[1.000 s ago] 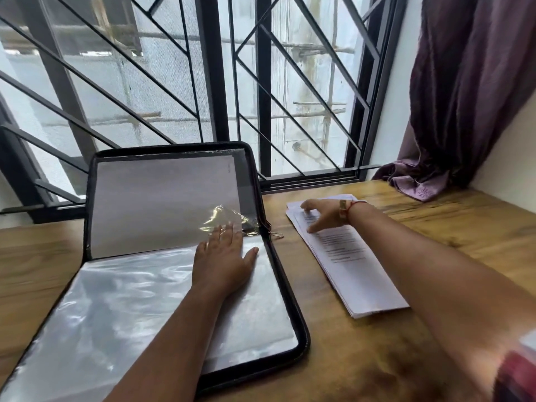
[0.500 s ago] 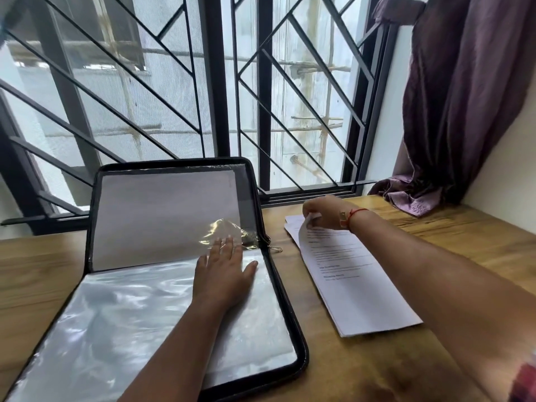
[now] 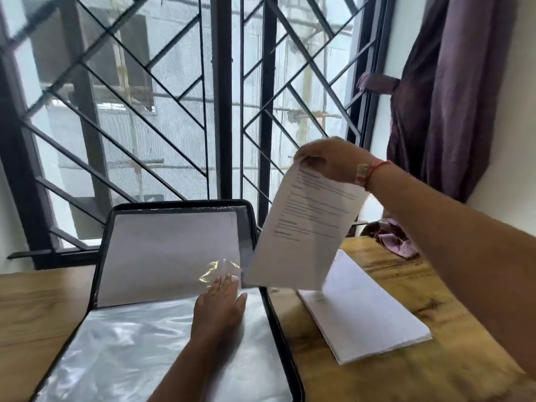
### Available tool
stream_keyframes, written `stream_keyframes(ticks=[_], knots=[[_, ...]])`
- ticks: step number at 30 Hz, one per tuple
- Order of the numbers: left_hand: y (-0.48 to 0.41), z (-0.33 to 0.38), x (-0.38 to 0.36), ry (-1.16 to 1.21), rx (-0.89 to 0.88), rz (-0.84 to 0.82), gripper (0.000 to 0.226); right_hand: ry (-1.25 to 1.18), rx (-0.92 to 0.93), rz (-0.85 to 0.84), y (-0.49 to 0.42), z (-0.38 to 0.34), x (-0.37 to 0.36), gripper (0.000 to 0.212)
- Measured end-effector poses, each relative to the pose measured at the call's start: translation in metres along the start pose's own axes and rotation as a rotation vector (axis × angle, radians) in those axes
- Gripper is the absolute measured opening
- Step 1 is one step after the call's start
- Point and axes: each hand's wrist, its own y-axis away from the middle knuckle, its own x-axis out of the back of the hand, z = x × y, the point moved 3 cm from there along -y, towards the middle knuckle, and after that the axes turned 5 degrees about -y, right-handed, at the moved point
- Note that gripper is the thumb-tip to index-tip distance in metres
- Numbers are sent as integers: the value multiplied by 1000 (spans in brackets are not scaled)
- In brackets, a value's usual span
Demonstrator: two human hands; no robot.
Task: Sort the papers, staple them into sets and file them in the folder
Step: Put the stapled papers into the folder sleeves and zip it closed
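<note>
A black zip folder lies open on the wooden table, its lid propped up against the window with a white sheet in its clear sleeve. My left hand rests flat with straight fingers on the folder's clear plastic sleeves. My right hand pinches the top edge of a printed paper set and holds it in the air, hanging tilted above the folder's right edge. A stack of white papers lies on the table to the right of the folder.
A barred window rises just behind the folder. A purple curtain hangs at the right, with its end bunched on the table's far right corner. The wall stands close on the right.
My right hand has lifted the top paper set off the stack and raised it up and leftward toward the folder. My left hand has stayed flat on the sleeves.
</note>
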Motion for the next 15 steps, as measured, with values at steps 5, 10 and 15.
stream_keyframes(ticks=[5,10,15], knots=[[-10,-11,-10,3,-7,33,96,-165,-68,217,-2,5,31,18],[13,-7,20,1047,322,61,27,-380,-318,274,37,40,-31,18],[20,-7,38,1388,351,74,15,-586,-596,234,103,72,-141,21]])
